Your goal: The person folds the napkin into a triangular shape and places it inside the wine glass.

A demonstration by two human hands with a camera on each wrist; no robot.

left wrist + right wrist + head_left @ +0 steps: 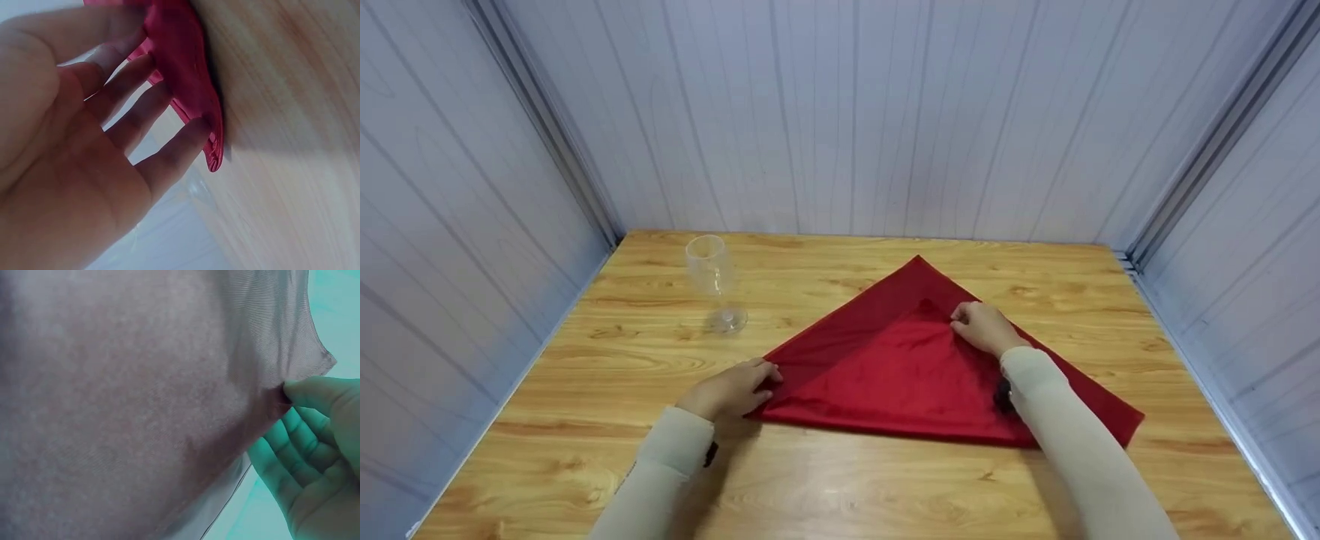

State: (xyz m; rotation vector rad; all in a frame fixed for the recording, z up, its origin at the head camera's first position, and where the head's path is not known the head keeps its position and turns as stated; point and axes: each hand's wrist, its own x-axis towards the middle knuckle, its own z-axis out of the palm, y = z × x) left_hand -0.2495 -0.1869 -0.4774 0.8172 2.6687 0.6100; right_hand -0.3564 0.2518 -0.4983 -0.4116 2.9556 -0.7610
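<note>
A red cloth (pixel 885 382), shiny on its upper layer, lies folded over itself with its peak toward the back wall and its long folded edge toward me. In the head view my right hand (pixel 987 328) is above the upper layer near the peak. Seen from the right wrist, thumb and fingers pinch the corner of that layer (pixel 140 399), raised a little off the layer beneath. My left hand (pixel 733 391) rests at the cloth's left corner (pixel 185 73), its fingers spread and nearly straight, fingertips touching the fabric.
An upright stemmed clear glass (pixel 711 274) stands at the back left of the wooden table (pixel 840 487). Pale panelled walls (pixel 840 120) enclose the table at the back and on both sides.
</note>
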